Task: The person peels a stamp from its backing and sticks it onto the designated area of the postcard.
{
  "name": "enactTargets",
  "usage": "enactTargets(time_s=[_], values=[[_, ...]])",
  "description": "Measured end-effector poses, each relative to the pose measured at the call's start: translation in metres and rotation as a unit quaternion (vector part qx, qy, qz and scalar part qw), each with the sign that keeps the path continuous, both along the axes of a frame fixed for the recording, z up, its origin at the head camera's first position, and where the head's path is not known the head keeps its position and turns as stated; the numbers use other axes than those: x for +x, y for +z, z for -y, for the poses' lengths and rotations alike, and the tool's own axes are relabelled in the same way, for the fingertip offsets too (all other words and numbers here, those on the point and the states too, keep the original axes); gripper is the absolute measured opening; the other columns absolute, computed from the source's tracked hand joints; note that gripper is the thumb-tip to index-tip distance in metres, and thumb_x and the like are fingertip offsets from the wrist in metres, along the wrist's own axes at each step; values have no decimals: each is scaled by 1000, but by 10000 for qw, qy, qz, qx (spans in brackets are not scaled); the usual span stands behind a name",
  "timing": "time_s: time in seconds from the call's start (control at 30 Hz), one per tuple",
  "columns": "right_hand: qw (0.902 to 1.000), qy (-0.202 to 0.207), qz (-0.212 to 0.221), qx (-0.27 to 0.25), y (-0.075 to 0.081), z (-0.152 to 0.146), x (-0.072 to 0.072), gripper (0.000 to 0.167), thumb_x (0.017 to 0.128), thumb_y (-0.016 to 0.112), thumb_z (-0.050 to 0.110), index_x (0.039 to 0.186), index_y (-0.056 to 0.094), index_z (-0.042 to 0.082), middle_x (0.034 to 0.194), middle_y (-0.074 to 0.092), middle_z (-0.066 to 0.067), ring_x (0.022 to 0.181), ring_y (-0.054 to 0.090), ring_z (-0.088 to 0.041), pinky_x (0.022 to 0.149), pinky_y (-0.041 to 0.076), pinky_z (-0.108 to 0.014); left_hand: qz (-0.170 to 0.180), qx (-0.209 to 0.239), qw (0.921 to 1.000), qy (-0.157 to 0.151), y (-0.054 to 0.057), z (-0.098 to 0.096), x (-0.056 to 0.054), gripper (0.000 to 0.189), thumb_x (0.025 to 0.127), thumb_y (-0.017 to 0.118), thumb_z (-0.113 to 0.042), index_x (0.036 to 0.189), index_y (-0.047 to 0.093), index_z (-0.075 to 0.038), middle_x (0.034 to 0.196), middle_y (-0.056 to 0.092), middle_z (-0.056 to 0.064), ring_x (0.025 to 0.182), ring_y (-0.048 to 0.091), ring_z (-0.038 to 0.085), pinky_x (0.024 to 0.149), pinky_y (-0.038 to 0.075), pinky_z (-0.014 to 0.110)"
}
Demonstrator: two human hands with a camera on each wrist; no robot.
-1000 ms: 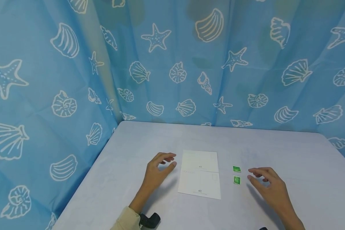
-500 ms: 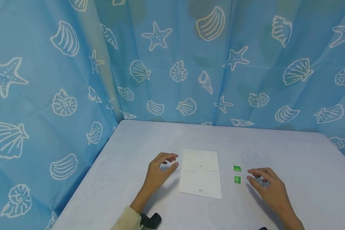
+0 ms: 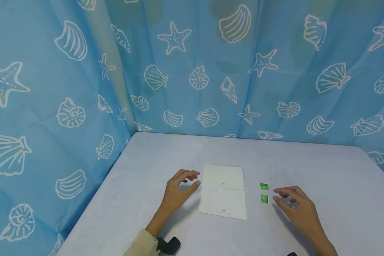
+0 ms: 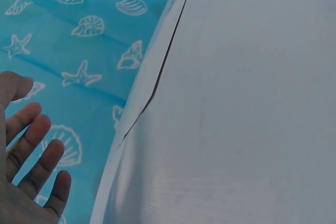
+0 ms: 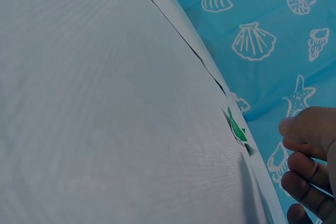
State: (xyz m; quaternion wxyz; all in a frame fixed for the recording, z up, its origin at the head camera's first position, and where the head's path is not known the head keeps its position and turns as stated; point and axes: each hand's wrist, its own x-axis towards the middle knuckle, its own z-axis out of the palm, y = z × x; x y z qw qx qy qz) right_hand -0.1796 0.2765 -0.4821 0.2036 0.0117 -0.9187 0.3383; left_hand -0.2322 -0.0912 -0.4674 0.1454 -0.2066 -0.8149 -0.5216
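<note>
Two white postcards lie on the table, the far postcard (image 3: 223, 176) directly behind the near postcard (image 3: 217, 202), each with faint printing. To their right are two small green stamps with pale borders, the far stamp (image 3: 264, 186) and the near stamp (image 3: 264, 198). My left hand (image 3: 177, 188) hovers just left of the cards, thumb and fingers spread apart with nothing between them. Just right of the stamps, my right hand (image 3: 297, 206) hovers with loosely bent fingers and holds nothing. The right wrist view shows this hand (image 5: 312, 156) with a green stamp (image 5: 237, 128) beyond its fingertips.
A white cloth covers the table (image 3: 153, 160). Blue curtains (image 3: 185, 96) with white shells and starfish hang behind the table and along its left side. A black wrist device (image 3: 168, 246) sits at the left sleeve (image 3: 142, 243).
My left hand has drifted slightly right towards the cards, and my right hand slightly left towards the stamps. The head view has tilted a little; cards and stamps stay as they were.
</note>
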Motion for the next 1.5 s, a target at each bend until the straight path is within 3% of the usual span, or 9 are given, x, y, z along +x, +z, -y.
enactTargets(time_s=[0.2, 0.73, 1.07, 1.5], values=[[9998, 73, -166, 63, -2, -1, 0, 23, 88, 80, 24, 109, 76, 14, 105, 61, 3, 90, 53, -5, 75, 41, -16, 87, -73, 9999, 26, 0, -2, 1, 29, 94, 73, -28, 122, 71, -22, 111, 65, -9, 104, 58, 7, 91, 49, 37], [9995, 96, -202, 204, -5, 1, -2, 21, 86, 81, 21, 106, 76, 13, 103, 61, 2, 89, 54, -7, 74, 42, -16, 40, -85, 9999, -73, -4, -3, 0, 28, 93, 74, -28, 121, 72, -22, 110, 65, -12, 103, 59, 7, 90, 50, 39], [9993, 120, -247, 243, -6, 1, -2, 20, 86, 81, 20, 104, 76, 13, 102, 61, 3, 89, 55, -8, 74, 42, -15, 65, -59, 9999, -90, -4, -4, 0, 27, 93, 74, -28, 120, 70, -31, 109, 64, -14, 102, 59, 5, 90, 50, 38], [9991, 147, -171, 362, -9, 3, -1, 20, 85, 81, 17, 104, 76, 13, 101, 60, 3, 89, 56, -11, 74, 45, -21, 85, -154, 9998, -119, -5, -6, 3, 29, 92, 75, -27, 121, 72, -24, 108, 65, -13, 101, 59, 7, 89, 50, 38]])
